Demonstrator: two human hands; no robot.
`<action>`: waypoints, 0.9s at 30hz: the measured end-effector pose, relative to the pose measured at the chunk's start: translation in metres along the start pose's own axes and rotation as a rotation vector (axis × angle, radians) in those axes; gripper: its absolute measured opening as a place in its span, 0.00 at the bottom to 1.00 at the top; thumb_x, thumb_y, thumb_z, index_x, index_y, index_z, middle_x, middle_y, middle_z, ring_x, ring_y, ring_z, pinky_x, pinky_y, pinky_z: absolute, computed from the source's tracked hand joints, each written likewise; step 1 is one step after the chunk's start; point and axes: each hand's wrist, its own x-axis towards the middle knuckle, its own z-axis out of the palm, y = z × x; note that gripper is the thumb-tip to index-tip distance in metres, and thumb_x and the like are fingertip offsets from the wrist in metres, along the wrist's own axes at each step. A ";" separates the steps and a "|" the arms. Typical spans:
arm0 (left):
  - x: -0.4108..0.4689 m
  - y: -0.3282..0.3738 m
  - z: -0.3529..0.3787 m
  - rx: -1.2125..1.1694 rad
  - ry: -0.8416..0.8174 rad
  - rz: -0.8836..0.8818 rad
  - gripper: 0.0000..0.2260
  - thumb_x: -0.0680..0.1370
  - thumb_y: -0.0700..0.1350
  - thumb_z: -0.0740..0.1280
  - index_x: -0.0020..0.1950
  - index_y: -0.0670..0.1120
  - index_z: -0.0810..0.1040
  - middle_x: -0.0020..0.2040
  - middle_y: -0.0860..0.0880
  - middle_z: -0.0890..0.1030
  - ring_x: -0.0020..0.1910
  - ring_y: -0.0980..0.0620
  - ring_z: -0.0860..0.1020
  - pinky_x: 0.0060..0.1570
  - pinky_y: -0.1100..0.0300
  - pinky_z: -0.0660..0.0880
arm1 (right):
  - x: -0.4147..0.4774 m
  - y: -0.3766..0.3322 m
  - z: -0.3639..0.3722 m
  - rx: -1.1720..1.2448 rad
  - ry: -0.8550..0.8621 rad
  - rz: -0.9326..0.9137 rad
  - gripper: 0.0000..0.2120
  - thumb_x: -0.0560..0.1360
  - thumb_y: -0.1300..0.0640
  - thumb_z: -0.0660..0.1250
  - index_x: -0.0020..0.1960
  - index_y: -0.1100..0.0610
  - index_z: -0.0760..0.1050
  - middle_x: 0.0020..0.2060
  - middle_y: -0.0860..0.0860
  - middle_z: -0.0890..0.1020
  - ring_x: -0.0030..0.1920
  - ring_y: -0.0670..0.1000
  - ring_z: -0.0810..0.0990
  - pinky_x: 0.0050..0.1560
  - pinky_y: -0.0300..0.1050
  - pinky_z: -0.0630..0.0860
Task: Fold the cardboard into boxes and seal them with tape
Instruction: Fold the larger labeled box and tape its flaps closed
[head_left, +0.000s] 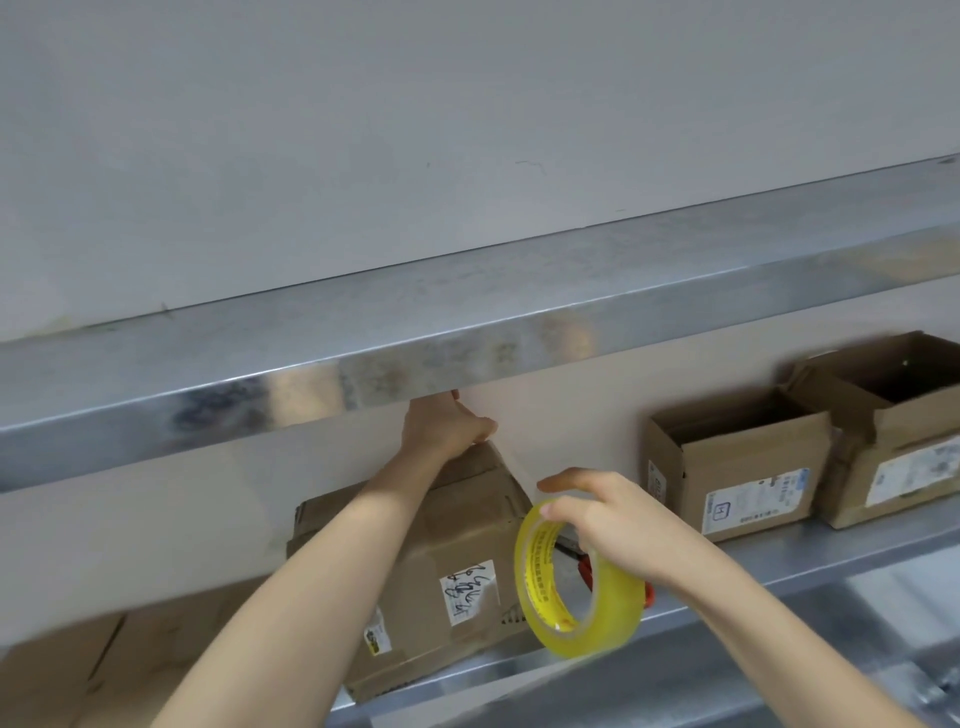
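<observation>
Yellow-tinted tape is the thing pinched here: the right thumb (555, 510) presses on the top rim of the tape roll (613, 618), while the index finger (569, 480) stretches out straight above it, clear of the roll. The other fingers pass behind the roll and are hidden, so how they curl cannot be told. The right hand (618, 525) holds the roll upright, its printed core facing left, in the air just in front of the lower shelf (779, 566) and just beside the right face of the cardboard box (441, 545).

The left hand (447, 423) lies on the far top edge of that box, thumb (483, 428) hooked out to the right over the top corner. Its fingertips run up behind the lip of the upper shelf (467, 332), so whether they are spread or curled cannot be told. Both forearms are bare and reach up from the bottom of the view.

The box stands closed on the lower shelf, tilted back towards the wall, with a handwritten white label (470, 590) on its near face (a smaller sticker sits lower left of it). Something red (587, 569) shows through the roll's hole, too hidden to name.

Further right on the same shelf stand two open boxes, the nearer one (737, 462) touching the farther one (893, 421), each with a printed label. At lower left lies flat cardboard (67, 670), blurred.
</observation>
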 end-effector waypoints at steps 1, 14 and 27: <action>0.000 0.000 0.001 -0.012 0.007 0.001 0.25 0.65 0.47 0.77 0.58 0.42 0.73 0.44 0.49 0.84 0.52 0.51 0.80 0.57 0.59 0.74 | 0.000 0.000 -0.001 -0.002 0.000 0.003 0.17 0.76 0.48 0.66 0.63 0.47 0.76 0.59 0.46 0.79 0.55 0.47 0.78 0.60 0.46 0.74; 0.003 -0.006 0.006 0.027 0.040 -0.007 0.29 0.64 0.51 0.79 0.59 0.43 0.73 0.52 0.48 0.83 0.57 0.47 0.78 0.57 0.56 0.73 | 0.008 0.010 0.006 0.139 0.005 -0.022 0.07 0.75 0.52 0.67 0.38 0.45 0.74 0.28 0.37 0.75 0.37 0.39 0.72 0.40 0.40 0.67; 0.001 -0.008 0.009 -0.044 0.016 -0.001 0.19 0.65 0.46 0.79 0.46 0.48 0.69 0.42 0.50 0.80 0.48 0.49 0.77 0.51 0.58 0.73 | 0.010 0.017 0.013 0.202 -0.026 0.004 0.05 0.72 0.48 0.67 0.38 0.44 0.73 0.32 0.39 0.74 0.36 0.41 0.72 0.44 0.44 0.68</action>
